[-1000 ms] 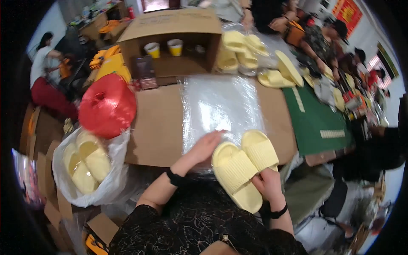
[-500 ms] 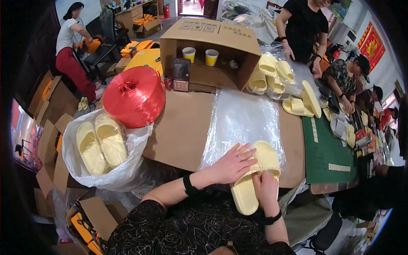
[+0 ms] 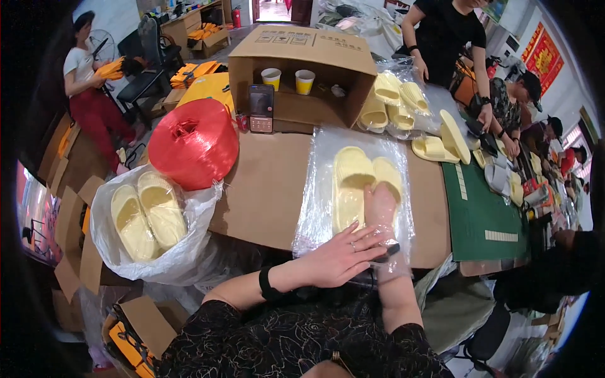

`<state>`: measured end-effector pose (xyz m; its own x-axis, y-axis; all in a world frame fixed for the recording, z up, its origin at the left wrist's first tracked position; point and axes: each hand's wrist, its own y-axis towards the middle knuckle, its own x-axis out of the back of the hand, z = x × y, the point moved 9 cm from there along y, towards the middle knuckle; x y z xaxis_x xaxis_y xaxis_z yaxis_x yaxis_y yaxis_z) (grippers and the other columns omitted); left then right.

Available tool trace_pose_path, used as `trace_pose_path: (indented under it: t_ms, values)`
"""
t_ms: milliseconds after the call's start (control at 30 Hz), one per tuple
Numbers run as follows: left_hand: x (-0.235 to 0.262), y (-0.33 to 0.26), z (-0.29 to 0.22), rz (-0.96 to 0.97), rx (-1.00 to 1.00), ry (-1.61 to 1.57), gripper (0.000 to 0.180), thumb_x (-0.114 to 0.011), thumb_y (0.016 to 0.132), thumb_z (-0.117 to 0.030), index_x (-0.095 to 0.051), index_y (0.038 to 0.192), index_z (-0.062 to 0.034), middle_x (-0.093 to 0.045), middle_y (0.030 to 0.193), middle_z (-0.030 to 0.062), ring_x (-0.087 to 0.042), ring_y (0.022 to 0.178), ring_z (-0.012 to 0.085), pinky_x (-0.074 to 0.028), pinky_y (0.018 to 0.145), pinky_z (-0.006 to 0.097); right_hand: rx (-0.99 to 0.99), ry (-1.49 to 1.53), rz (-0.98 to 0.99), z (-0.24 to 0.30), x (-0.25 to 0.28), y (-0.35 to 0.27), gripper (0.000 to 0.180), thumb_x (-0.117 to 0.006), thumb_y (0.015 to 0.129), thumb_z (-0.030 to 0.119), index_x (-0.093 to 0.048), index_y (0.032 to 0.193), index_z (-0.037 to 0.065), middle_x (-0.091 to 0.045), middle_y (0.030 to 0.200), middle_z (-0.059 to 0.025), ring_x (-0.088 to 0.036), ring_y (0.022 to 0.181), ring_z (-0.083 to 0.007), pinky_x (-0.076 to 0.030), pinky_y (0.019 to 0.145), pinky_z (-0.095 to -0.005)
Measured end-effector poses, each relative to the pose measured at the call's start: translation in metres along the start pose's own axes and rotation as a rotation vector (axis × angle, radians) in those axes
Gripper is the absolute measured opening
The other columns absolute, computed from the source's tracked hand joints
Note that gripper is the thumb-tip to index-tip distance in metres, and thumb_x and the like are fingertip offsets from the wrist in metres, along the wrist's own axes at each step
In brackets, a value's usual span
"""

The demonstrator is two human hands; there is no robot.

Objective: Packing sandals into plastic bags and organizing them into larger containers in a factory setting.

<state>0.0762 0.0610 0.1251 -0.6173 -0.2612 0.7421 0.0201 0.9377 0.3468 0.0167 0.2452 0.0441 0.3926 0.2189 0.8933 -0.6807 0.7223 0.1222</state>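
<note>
"On the surface (image 3: 265,195) in front of you, what lay by your hands?"

"A pair of pale yellow slippers (image 3: 348,203), side by side inside a clear plastic bag (image 3: 315,208). Your right hand (image 3: 382,206) reached in under the film, over the right-hand one; its fingertips were hidden, so I couldn't tell whether they gripped. Your left hand (image 3: 341,253) held nothing, its fingers loosely spread over the bag's near end, by your right wrist."

"How did the pair look likely to handle for you?"

"Light and springy, I judged, like foam, hard to break; the thin bag looked slippery and apt to cling. The inner side walls near the straps seemed your surest hold."

"And which way did they point?"

"Strap ends away from you, toward the cardboard box (image 3: 302,45); heels toward you. Their long axes ran near to far, almost parallel, soles down."
</note>
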Motion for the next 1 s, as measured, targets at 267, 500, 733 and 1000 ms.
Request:
trace_pose_path:
  t_ms: [267, 500, 733, 1000]
  values:
    - [-0.005, -0.025, 0.028, 0.115, 0.027, -0.098, 0.056, -0.049, 0.094, -0.045, -0.045, 0.140, -0.0119, -0.033, 0.150, 0.0159, -0.027, 0.140, 0.0356, -0.021, 0.115, 0.046, 0.290, 0.270, 0.031, 0.010, 0.022, -0.062, 0.051, -0.063, 0.086, 0.019, -0.046, 0.131, 0.000, -0.051, 0.111, -0.0217, -0.049, 0.104, -0.0357, -0.041, 0.091, -0.0439]
    - [0.032, -0.021, 0.090, -0.127, 0.217, -0.264, 0.061, -0.054, 0.092, -0.045, -0.045, 0.138, -0.0069, -0.033, 0.149, 0.0204, -0.029, 0.139, 0.0373, -0.026, 0.112, 0.047, 0.175, 0.819, 1.218, -0.021, 0.059, -0.213, 0.040, -0.072, 0.084, 0.015, -0.061, 0.120, 0.002, -0.065, 0.089, -0.0006, -0.053, 0.073, -0.0035, -0.042, 0.063, -0.0199]
    - [0.012, -0.022, 0.144, -0.279, 0.449, 0.227, 0.070, -0.059, 0.090, -0.037, -0.031, 0.143, 0.0000, -0.017, 0.150, 0.0311, -0.021, 0.139, 0.0453, -0.024, 0.112, 0.049, -0.070, 0.950, 0.194, -0.038, 0.151, -0.118, 0.009, -0.065, 0.088, 0.009, -0.066, 0.085, 0.001, -0.057, 0.070, 0.0026, -0.050, 0.064, -0.0046, -0.039, 0.057, -0.0209]
    - [-0.012, -0.029, 0.152, -0.196, 0.513, 0.331, 0.074, -0.057, 0.089, -0.035, -0.025, 0.147, -0.0026, -0.015, 0.152, 0.0292, -0.018, 0.141, 0.0440, -0.020, 0.114, 0.048, 0.097, 0.119, 0.005, -0.006, 0.030, -0.012, 0.046, -0.066, 0.083, 0.046, -0.065, 0.088, 0.000, -0.067, 0.074, -0.0145, -0.066, 0.067, -0.0312, -0.052, 0.061, -0.0376]
